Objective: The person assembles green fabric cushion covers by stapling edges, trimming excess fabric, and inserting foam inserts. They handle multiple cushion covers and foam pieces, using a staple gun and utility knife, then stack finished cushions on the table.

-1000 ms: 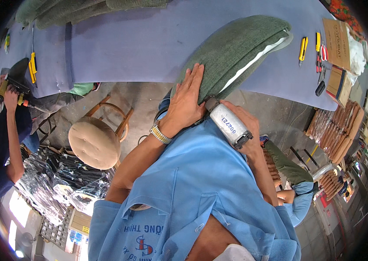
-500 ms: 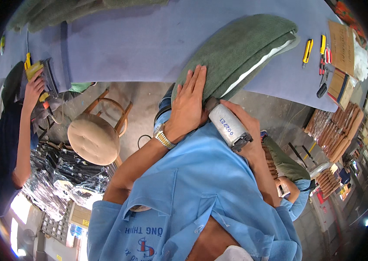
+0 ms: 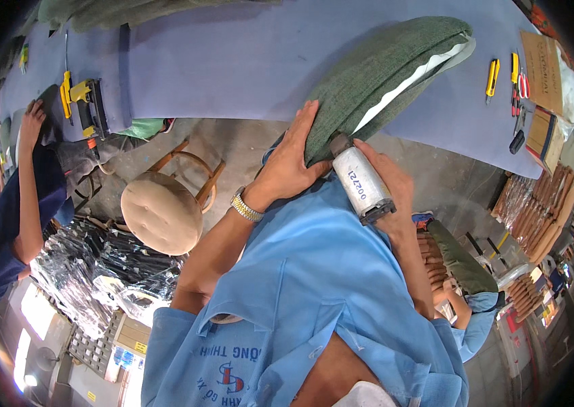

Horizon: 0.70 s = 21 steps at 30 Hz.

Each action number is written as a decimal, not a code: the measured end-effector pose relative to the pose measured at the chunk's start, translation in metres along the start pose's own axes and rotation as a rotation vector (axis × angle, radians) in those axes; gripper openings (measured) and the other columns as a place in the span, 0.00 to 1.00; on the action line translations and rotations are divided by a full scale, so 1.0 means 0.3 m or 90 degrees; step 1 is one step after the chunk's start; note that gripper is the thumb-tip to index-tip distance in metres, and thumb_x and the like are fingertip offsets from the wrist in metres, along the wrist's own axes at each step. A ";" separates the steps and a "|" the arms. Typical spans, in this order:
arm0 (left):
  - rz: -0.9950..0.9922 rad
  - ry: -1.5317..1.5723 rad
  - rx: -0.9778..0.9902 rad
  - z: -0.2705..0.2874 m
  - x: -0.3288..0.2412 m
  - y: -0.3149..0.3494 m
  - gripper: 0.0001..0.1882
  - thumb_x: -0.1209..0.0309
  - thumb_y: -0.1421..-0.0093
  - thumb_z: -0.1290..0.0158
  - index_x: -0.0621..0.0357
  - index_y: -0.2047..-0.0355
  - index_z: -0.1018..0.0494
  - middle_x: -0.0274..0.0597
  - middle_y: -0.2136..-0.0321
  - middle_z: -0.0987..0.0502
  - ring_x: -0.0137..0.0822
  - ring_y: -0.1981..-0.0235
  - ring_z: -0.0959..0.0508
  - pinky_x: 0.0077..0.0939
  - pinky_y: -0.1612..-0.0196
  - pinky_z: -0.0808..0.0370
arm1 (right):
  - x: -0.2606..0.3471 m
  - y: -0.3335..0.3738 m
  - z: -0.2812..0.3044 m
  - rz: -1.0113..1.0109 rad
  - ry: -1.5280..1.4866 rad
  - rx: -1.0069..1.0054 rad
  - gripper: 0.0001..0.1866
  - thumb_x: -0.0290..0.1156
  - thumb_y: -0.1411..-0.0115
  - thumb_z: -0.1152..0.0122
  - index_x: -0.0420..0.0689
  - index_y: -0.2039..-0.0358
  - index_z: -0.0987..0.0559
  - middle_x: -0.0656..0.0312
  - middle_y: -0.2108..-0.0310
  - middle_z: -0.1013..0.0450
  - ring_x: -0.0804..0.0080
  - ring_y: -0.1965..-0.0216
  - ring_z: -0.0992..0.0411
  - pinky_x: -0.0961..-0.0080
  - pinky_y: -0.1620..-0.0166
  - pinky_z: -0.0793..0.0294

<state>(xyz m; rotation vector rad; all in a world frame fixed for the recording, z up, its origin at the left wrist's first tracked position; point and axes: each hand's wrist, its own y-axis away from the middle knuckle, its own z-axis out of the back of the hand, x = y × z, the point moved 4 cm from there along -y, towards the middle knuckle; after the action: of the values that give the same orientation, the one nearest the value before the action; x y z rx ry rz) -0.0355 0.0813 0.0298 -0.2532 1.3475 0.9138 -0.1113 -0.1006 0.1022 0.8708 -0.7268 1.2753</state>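
Note:
A dark green upholstered cushion point(image 3: 368, 85), long and curved, reaches from my waist out over the table, with a white strip showing along its right edge. My left hand point(image 3: 293, 156) grips its near end, fingers along the left side and thumb close to the lower end. In my right hand point(image 3: 388, 180) is a silver staple gun point(image 3: 360, 180) with a dark nose and a black end cap. Its nose touches or nearly touches the cushion's near end, beside my left thumb; the exact contact is hidden. My right fingers are partly covered by the tool's body.
The blue-grey table point(image 3: 219, 68) spans ahead. At right lie a yellow cutter point(image 3: 492, 78), red-handled scissors point(image 3: 523, 87) and a cardboard box point(image 3: 543, 71). A yellow staple gun point(image 3: 87, 108) lies at left near a co-worker's arm point(image 3: 28, 183). A round beige stool point(image 3: 161, 211) stands left.
My left hand has shifted from lying flat on the cushion to gripping its near end. The staple gun stays at the cushion's end. The co-worker's hand has left the yellow staple gun, moving left.

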 end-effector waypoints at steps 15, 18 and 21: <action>0.025 -0.035 -0.033 -0.020 -0.033 0.019 0.55 0.78 0.47 0.39 0.57 0.24 0.58 0.59 0.24 0.54 0.59 0.24 0.53 0.56 0.26 0.48 | 0.021 0.026 0.008 -0.100 -0.027 0.057 0.36 0.26 0.52 0.29 0.42 0.38 0.24 0.49 0.58 0.21 0.55 0.61 0.21 0.68 0.55 0.24; 0.037 -0.049 -0.055 -0.044 -0.034 0.037 0.55 0.77 0.48 0.38 0.56 0.23 0.58 0.58 0.24 0.53 0.59 0.24 0.53 0.60 0.27 0.47 | 0.042 0.020 0.016 -0.134 -0.002 0.070 0.36 0.26 0.52 0.29 0.43 0.39 0.24 0.49 0.56 0.21 0.53 0.60 0.21 0.68 0.54 0.23; 0.041 -0.069 -0.078 -0.062 -0.020 0.029 0.55 0.77 0.48 0.39 0.55 0.23 0.57 0.57 0.24 0.53 0.59 0.24 0.52 0.63 0.28 0.46 | 0.019 0.022 -0.003 -0.140 -0.045 0.044 0.36 0.27 0.52 0.29 0.43 0.39 0.24 0.49 0.54 0.21 0.52 0.57 0.20 0.68 0.52 0.23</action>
<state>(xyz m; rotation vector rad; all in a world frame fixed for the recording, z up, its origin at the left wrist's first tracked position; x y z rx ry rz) -0.0548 0.0725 0.0335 -0.2523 1.2065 1.0516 -0.1168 -0.0964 0.1074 1.0264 -0.6265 1.0829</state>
